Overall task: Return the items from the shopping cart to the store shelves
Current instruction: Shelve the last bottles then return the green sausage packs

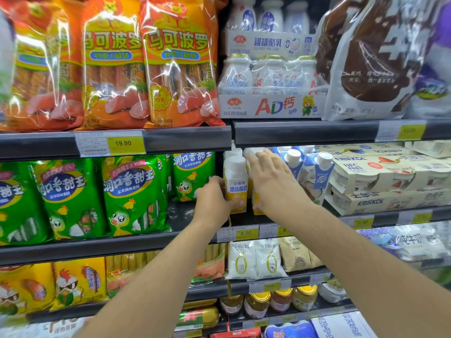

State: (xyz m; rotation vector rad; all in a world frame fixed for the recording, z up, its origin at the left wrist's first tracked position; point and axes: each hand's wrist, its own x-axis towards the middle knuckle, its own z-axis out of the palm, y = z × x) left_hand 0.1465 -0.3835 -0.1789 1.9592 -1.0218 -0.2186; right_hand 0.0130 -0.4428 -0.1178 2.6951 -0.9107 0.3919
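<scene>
Yellow-and-white yogurt bottle (236, 185) stood upright on the middle shelf (195, 242), long axis vertical, white cap up, label facing you. Your left hand (214, 198) grasped its lower half, thumb across the front. Your right hand (268, 176) lay flat with fingers extended against a second bottle just beside it, mostly hidden. Three blue-and-white cartons (314, 172) stood to the right. Green sausage packs (131, 196) sat left; count unclear.

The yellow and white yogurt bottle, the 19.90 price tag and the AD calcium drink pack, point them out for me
yellow and white yogurt bottle (236, 185): head view, front label.
19.90 price tag (123, 143): head view, printed number.
AD calcium drink pack (273, 106): head view, red and blue lettering on the box front.
</scene>
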